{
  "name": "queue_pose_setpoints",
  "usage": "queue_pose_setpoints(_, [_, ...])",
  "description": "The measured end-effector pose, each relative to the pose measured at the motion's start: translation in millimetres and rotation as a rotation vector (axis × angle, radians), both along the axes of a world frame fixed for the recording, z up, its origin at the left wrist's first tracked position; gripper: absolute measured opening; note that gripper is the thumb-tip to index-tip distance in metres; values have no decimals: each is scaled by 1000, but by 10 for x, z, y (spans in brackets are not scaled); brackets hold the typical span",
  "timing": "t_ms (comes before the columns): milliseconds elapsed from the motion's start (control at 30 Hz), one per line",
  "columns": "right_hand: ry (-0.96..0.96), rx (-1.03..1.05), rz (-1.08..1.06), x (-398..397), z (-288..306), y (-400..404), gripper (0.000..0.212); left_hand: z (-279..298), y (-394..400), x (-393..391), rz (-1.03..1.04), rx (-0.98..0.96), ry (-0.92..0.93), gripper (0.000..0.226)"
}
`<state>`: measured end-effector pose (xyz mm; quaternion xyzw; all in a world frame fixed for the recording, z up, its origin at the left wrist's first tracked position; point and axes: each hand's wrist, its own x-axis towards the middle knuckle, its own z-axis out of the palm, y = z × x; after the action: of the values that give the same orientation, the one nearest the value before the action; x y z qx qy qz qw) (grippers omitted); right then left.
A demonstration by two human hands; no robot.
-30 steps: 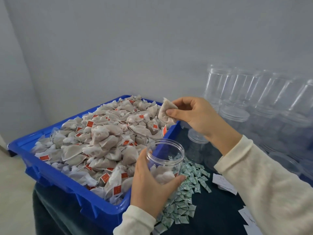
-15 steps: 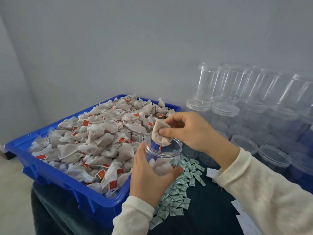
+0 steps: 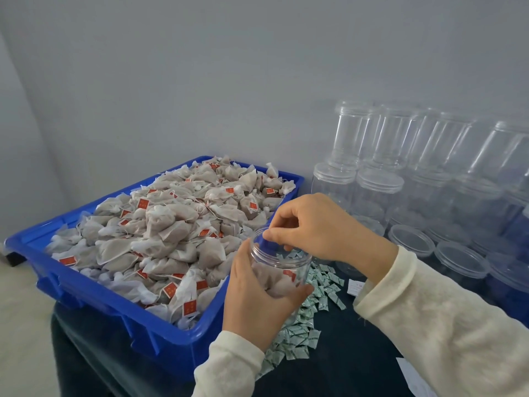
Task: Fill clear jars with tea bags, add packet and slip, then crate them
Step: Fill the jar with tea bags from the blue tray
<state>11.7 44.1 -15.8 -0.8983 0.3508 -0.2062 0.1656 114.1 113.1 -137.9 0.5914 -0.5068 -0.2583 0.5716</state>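
Right hand [image 3: 312, 224], fingers curled and now empty at the jar [image 3: 282, 270] mouth, has dropped its tea bag in; left hand [image 3: 257, 296] grips the jar, filling continues.

bright blue tray [image 3: 148, 333], heaped with pale beige tea bags [image 3: 171, 224] wearing orange-red tags. clear jar [image 3: 282, 270], see-through. green-and-white packets [image 3: 297, 339] scattered on a dark teal cloth [image 3: 337, 368]. cream sleeves [image 3: 429, 333], white slips [image 3: 356, 287], grey wall [image 3: 200, 81].
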Motion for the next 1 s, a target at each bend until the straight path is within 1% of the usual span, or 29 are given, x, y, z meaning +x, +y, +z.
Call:
queue_pose_setpoints(167, [-41, 50, 8, -3, 7, -79, 21, -1, 17, 4, 7, -9, -4, 122])
queue_pose_setpoints(333, [-70, 105, 11, 29, -21, -184, 18, 12, 7, 18, 16, -15, 2, 119])
queue_pose_setpoints(500, [-164, 229, -14, 116, -14, -399, 16, 6, 7, 57, 31, -27, -8, 117])
queue_pose_setpoints(600, [-241, 295, -62, 218, -37, -604, 16, -12, 20, 101, 48, -34, -26, 118])
queue_pose_setpoints(667, [-287, 302, -112, 307, -88, -772, 17, -23, 23, 135, 51, -36, -21, 120])
queue_pose_setpoints(733, [-236, 239, -158, 402, -185, -940, 18, -36, 24, 168, 53, -37, -11, 124])
queue_pose_setpoints(833, [-66, 118, -211, 539, -390, -1173, 21, -51, 26, 198, 58, -61, 11, 124])
queue_pose_setpoints(900, [11, 83, -238, 615, -525, -1302, 21, -63, 20, 205, 58, -86, 7, 118])
queue_pose_setpoints(1000, [116, 67, -263, 710, -668, -1439, 19, -77, 5, 209, 63, -92, -22, 117])
